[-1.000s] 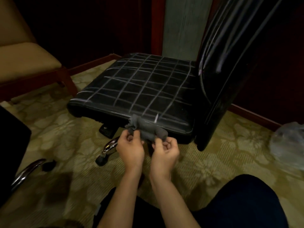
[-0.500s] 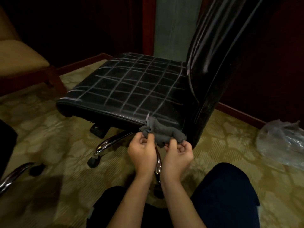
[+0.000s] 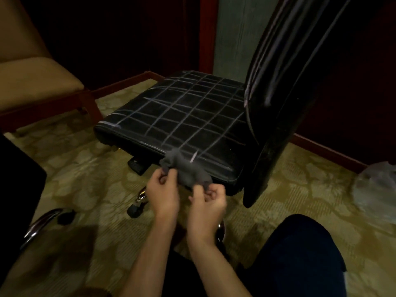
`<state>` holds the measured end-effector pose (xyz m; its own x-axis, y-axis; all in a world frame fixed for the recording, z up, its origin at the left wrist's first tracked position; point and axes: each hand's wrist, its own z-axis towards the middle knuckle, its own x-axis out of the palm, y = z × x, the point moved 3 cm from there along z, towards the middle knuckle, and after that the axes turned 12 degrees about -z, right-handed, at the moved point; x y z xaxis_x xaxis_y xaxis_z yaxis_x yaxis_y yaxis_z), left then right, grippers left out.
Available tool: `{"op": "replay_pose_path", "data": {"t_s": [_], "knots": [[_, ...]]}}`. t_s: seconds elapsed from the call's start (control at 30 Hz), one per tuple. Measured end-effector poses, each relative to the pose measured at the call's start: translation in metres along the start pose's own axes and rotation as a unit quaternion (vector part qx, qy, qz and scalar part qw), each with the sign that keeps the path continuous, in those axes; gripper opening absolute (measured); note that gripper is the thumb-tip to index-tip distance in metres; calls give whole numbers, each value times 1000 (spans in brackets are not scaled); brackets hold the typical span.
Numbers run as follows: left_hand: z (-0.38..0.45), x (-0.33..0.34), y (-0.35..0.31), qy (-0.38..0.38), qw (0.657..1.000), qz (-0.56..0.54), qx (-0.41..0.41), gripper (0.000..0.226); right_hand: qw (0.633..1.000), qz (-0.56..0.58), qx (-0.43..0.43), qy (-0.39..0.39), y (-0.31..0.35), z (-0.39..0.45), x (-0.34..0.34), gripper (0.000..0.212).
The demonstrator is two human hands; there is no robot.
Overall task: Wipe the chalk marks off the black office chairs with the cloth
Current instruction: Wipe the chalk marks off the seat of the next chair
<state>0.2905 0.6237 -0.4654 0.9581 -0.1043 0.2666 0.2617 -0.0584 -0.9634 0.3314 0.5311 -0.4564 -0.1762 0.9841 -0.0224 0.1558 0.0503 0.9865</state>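
Chair (image 3: 192,116) — black, at centre of frame, seat running from 9 toward 3 o'clock, backrest rising at 1 o'clock. Seat crossed by a grid of pale chalk lines (image 3: 182,110); further streaks down the backrest edge. Chrome base leg with black castor (image 3: 134,210) below the seat at 7 o'clock.

Cloth (image 3: 186,170) — grey, bunched, stretched between both hands against the near seat edge, just below centre. One short chalk stroke just beside its upper right end.

Left hand (image 3: 164,194) — fingers curled, pinching the left end of the cloth.

Right hand (image 3: 207,204) — fingers curled, gripping the right end of the cloth, just beside the left hand.

Tan chair (image 3: 36,82) with wooden frame at 10 o'clock. Second chrome leg (image 3: 39,225) with castor at 8 o'clock. Plastic bag (image 3: 376,189), clear and crumpled, at 3 o'clock on the carpet (image 3: 85,168) — patterned, yellow-green. Dark trouser knee (image 3: 300,254) at 5 o'clock.
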Motion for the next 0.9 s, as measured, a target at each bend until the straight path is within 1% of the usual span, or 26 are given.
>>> {"op": "replay_pose_path", "data": {"t_s": [0.07, 0.1, 0.17, 0.2, 0.23, 0.3, 0.37, 0.5, 0.6, 0.7, 0.77, 0.83, 0.9], "knots": [[-40, 20, -4, 43, 998, -17, 31, 17, 998, -17, -52, -34, 9, -1, -41, 18], [-61, 30, -3, 65, 997, -24, 37, 14, 996, -19, -72, -54, 15, -1, -63, 17], [-96, 51, 4, 109, 992, -36, 44, 10, 992, -12, -84, -95, 24, 10, -103, 19], [-107, 58, 7, 122, 991, -43, 45, 8, 992, -4, -83, -100, 26, 19, -116, 18], [-115, 64, 8, 124, 990, -51, 48, 7, 993, 5, -85, -85, 29, 29, -124, 15], [-121, 66, 9, 117, 990, -50, 55, 13, 995, 5, -94, -21, 31, 46, -124, 10], [-121, 63, 8, 119, 990, -37, 60, 13, 994, 1, -107, 9, 29, 53, -117, 12], [-123, 46, 4, 96, 994, -17, 50, 10, 994, 16, -104, 21, 23, 43, -109, 12], [-124, 29, 3, 54, 998, -26, 28, 14, 996, 12, -84, 36, 14, 29, -99, 10], [-118, 14, -3, 6, 999, -30, 22, 16, 995, 15, -63, 70, 9, 17, -84, 11], [-117, 4, -7, -21, 998, -51, 13, 15, 995, 5, -55, 88, 8, 7, -76, 11], [-118, -2, -15, -32, 997, -63, 14, 12, 996, 7, -49, 79, 10, 0, -73, 10], [-118, -1, -29, -27, 996, -82, 25, 12, 996, 21, -62, 66, 23, -3, -70, 10]]}}
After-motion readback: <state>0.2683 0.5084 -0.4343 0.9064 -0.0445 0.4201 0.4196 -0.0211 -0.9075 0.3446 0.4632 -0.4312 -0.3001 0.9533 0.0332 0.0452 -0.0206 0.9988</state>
